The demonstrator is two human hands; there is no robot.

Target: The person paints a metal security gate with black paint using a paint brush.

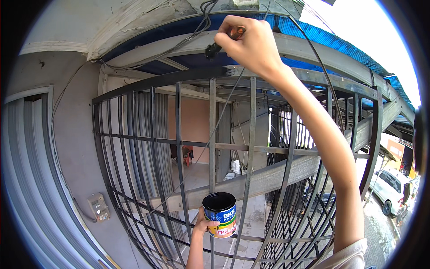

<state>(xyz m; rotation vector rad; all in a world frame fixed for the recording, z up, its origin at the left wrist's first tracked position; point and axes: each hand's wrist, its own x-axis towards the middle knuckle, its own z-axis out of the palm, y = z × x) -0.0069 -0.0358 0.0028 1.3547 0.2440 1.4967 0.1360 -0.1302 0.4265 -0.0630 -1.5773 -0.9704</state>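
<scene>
My right hand (pixel 251 42) is raised high, its fingers closed around the handle of a paintbrush (pixel 212 50). The brush's dark, paint-coated bristles point down and left, just above the top rail (pixel 197 74) of a metal grille. Glossy black covers that rail on its left part up to about the middle; farther right it looks bare grey. Low in front of the grille, my left hand (pixel 202 223) grips an open paint can (pixel 220 216) with a colourful label. Black paint shows inside the can, which is held nearly upright.
Vertical bars (pixel 178 116) and crossbars fill the space ahead. A thin cable (pixel 224 112) slants across them. Grey beams (pixel 179 49) run under a blue corrugated roof (pixel 331 40). A meter box (pixel 98 206) hangs on the left wall; a white car (pixel 389 187) stands outside at right.
</scene>
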